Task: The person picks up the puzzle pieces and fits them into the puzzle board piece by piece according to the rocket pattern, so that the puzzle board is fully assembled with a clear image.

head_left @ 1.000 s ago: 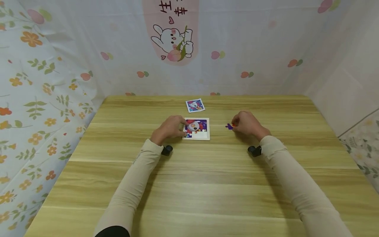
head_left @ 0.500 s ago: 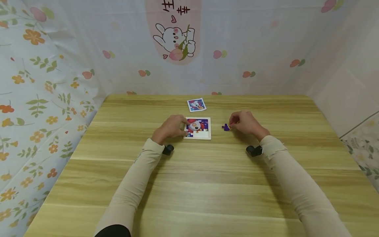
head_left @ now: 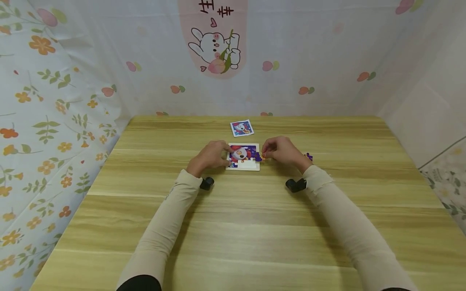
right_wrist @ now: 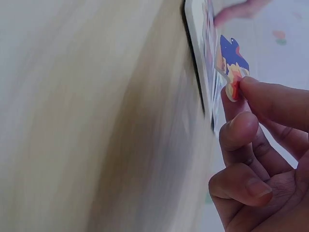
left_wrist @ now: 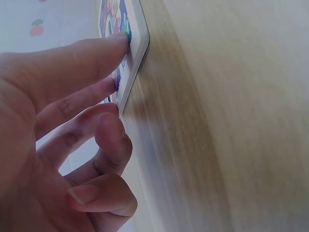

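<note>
A square jigsaw puzzle board [head_left: 248,168] with a white frame lies on the table, its lower right part bare white. My left hand [head_left: 211,155] is at the board's left side; in the left wrist view the thumb [left_wrist: 104,52] and other fingertips rest on its edge, spread apart. My right hand [head_left: 282,150] pinches a purple and orange puzzle piece [right_wrist: 234,60] between thumb and forefinger. The piece is tilted at the board's right edge; whether it touches the board I cannot tell.
Behind the board lies a small picture card [head_left: 242,128] with a similar image. Another purple puzzle piece [head_left: 308,157] lies on the wooden table [head_left: 233,226], partly hidden by my right wrist. A patterned cloth [head_left: 284,48] hangs behind the table.
My right hand has moved left with the puzzle piece, from right of the board to its right edge. Another piece now shows behind the right wrist. My left hand stays at the board.
</note>
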Demonstrator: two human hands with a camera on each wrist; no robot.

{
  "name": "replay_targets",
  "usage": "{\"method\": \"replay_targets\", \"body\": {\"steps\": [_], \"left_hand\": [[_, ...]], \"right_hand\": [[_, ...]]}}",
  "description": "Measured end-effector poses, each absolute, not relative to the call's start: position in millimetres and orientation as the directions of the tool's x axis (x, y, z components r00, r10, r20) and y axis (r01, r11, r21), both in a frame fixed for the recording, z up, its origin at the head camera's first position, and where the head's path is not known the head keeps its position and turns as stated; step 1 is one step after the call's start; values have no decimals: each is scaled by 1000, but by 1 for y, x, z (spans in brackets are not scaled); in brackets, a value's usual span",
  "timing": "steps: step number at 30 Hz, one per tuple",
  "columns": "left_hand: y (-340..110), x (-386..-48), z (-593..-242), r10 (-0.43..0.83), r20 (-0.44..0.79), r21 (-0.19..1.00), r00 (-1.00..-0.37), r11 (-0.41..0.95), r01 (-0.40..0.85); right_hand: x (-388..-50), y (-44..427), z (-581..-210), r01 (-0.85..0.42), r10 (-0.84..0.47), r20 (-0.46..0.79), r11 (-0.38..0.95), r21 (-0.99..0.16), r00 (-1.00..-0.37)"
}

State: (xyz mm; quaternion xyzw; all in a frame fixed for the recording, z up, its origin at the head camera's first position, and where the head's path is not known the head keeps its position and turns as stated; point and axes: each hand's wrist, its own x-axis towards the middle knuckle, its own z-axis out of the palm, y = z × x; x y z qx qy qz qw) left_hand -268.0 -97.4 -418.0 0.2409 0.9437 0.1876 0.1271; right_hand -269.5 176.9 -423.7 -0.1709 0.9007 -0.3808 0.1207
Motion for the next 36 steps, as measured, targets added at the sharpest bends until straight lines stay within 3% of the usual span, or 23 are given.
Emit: {"method": "replay_targets", "body": {"steps": [13, 26, 36], "left_hand": [[-96, -270, -422, 488, -152, 443, -860, 811, 382], [-99, -268, -423, 492, -143, 452, -859, 804, 385], [-98, -267, -419, 490, -143, 453, -860, 805, 383]], "right_hand": [[-268, 132, -431, -259, -466, -72, 606, -752, -882], [-264, 119, -439, -234, -399, -37, 608, -759, -916], [-261, 105, -431, -229, -342, -61, 741, -631, -938]]}}
